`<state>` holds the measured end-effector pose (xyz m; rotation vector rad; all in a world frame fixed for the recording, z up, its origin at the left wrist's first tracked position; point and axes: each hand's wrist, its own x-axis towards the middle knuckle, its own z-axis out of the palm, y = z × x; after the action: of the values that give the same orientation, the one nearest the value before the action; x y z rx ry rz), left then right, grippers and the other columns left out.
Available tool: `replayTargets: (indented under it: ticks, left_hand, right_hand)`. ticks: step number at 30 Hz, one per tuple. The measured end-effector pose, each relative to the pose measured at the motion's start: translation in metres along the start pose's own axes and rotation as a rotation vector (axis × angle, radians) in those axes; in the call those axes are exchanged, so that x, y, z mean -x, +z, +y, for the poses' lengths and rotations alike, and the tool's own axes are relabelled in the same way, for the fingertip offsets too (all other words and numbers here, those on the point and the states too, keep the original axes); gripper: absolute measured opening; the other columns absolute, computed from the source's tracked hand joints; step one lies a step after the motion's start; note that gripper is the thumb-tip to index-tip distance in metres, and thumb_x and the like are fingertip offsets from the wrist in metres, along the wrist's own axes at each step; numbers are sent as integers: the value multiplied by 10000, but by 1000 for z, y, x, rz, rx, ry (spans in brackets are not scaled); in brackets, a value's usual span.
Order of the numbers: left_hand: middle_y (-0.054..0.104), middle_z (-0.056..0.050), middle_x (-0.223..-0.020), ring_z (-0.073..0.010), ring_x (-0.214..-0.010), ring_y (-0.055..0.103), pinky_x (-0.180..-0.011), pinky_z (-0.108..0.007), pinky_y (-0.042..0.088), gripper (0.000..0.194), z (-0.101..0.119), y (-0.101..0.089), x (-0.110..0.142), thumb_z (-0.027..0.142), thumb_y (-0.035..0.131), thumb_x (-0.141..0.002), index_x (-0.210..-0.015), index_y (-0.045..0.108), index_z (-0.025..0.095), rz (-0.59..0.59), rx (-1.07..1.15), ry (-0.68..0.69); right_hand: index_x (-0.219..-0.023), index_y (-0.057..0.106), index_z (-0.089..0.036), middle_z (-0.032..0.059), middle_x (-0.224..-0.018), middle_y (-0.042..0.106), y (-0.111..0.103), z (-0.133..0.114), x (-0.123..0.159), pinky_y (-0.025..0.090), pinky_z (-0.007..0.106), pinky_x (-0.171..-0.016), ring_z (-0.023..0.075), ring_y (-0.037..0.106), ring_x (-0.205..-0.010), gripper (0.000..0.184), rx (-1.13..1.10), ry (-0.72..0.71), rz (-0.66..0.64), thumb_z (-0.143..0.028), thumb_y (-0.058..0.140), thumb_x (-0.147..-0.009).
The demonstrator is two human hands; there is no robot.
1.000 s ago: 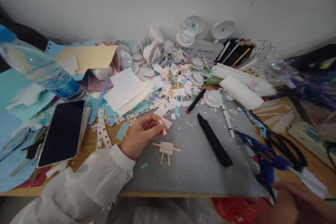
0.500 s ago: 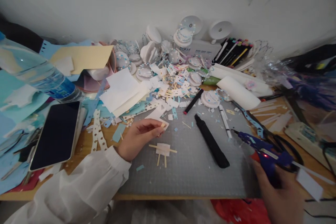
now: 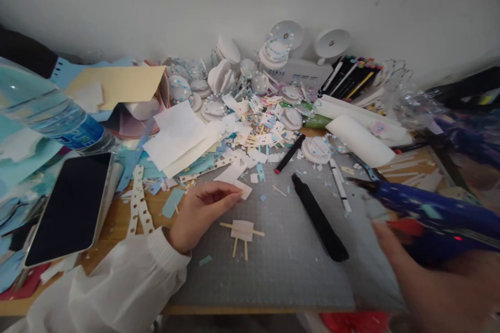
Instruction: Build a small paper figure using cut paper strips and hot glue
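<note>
My left hand [image 3: 203, 210] rests on the grey cutting mat [image 3: 289, 265], fingers pinched together at the tips; what they hold is too small to make out. Just right of it lies a small white paper piece with thin wooden sticks [image 3: 242, 231]. My right hand [image 3: 437, 291] is at the lower right, blurred, wrapped round a blue glue gun [image 3: 425, 216] lifted off the mat with its nozzle pointing left.
A black knife handle [image 3: 319, 218] lies on the mat beside a red-tipped black pen [image 3: 289, 153] and a white pen [image 3: 339, 184]. A phone [image 3: 68, 208] and a water bottle [image 3: 50, 117] sit left. Paper scraps, white foam discs, markers [image 3: 349, 75] and paper rolls [image 3: 359, 140] crowd the back.
My right hand came up from the lower right edge, took hold of the blue glue gun and lifted it off the mat. My left hand barely moved.
</note>
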<state>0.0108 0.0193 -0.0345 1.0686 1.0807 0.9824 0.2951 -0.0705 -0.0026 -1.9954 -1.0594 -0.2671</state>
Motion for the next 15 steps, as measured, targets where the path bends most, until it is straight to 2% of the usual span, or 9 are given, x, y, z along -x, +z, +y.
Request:
replayTargets:
  ticks: [1,4,7,12,15]
  left_hand:
    - [763,-11,-746,-116,-686,671,-624,-176,528,43,0,0,0,227,767,-720,-760,768,210,6,-8,-4]
    - [762,-21,-766,-129,-684,669,-614,-190,531,45,3,0,0,227,764,-712,-753,773,209,24,-30,-3]
    - [748,-20,-753,-124,-655,647,-577,-186,517,43,4,0,1,228,774,-689,-729,770,211,44,-29,2]
    - [734,-17,-675,-110,-575,610,-502,-172,477,71,6,1,1,228,789,-645,-715,782,233,87,-20,-69]
    - [747,-29,-689,-118,-588,629,-519,-175,492,73,7,3,2,225,788,-636,-709,790,235,60,-23,-121]
  right_hand:
    - [-636,579,-237,15,-522,601,10,-9,-2,453,326,-415,214,576,-430,348,23,-46,8,-515,770,-549]
    - [-567,562,-219,-16,-437,570,36,-28,-2,435,259,-378,168,557,-369,288,-21,-274,-119,-455,717,-627]
    - [-545,535,-224,-34,-394,546,53,-33,7,398,229,-333,148,537,-321,266,-60,-448,-217,-403,643,-711]
    - [-757,583,-221,-19,-533,633,58,-28,19,476,244,-403,167,613,-411,185,-93,-580,-273,-405,582,-769]
    - [-775,565,-230,-26,-569,641,57,-28,20,476,228,-414,151,618,-433,156,-107,-622,-304,-384,585,-775]
